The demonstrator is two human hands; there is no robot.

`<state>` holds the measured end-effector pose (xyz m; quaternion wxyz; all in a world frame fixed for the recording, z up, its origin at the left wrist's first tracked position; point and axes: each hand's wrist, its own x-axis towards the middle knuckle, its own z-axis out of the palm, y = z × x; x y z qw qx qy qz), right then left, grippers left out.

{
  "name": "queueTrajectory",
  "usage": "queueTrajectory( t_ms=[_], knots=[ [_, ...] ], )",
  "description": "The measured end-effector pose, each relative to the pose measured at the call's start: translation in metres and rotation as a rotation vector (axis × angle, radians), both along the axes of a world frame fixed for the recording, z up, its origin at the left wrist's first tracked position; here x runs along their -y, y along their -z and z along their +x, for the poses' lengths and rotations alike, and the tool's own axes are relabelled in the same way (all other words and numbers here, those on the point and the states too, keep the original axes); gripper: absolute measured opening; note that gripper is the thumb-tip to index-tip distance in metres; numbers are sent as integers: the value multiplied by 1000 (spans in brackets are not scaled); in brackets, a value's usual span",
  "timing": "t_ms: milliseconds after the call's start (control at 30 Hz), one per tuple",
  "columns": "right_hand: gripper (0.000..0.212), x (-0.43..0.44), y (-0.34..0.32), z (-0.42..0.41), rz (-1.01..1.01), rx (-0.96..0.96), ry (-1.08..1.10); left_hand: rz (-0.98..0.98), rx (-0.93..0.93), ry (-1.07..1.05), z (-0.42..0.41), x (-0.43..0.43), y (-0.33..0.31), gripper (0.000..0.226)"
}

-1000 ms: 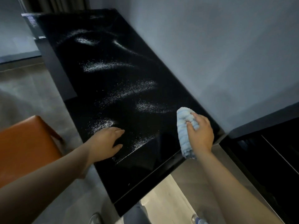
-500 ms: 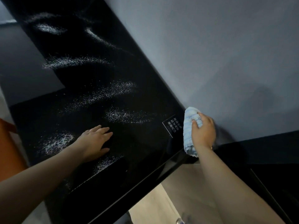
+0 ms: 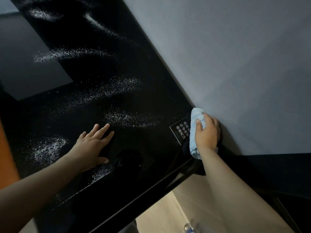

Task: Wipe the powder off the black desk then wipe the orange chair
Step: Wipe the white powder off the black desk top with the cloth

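The desk (image 3: 151, 91) looks glossy black, dusted with grainy white powder (image 3: 50, 148); the cloth (image 3: 196, 118) is soft, ribbed.

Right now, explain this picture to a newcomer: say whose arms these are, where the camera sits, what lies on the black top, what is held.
No machine: these are a person's two bare arms, filmed by one wide-angle camera worn on the head, looking forward and down. The black desk stands against a grey wall and carries streaks of white powder. The left hand lies flat on it, fingers straight. The right hand grips a light blue cloth at the corner by the wall, beside a small printed label. The orange chair shows as a strip at the left edge.
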<state>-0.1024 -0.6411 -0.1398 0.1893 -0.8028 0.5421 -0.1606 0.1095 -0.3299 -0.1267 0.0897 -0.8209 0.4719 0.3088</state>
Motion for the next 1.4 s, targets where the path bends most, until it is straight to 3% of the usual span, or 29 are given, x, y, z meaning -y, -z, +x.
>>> queueTrajectory(
  t_ms=[333, 600, 1100, 1400],
  knots=[
    [33, 13, 8, 30, -31, 50, -216, -6, -27, -20, 1, 1, 5, 103],
    [33, -9, 10, 34, -80, -60, -392, -11, -37, -27, 1, 1, 6, 103],
    [37, -106, 17, 38, -6, -41, -413, -35, -57, -27, 2, -2, 4, 101],
    [41, -170, 16, 46, 23, -36, -398, -123, -119, -1, 23, -15, -6, 78]
  ],
)
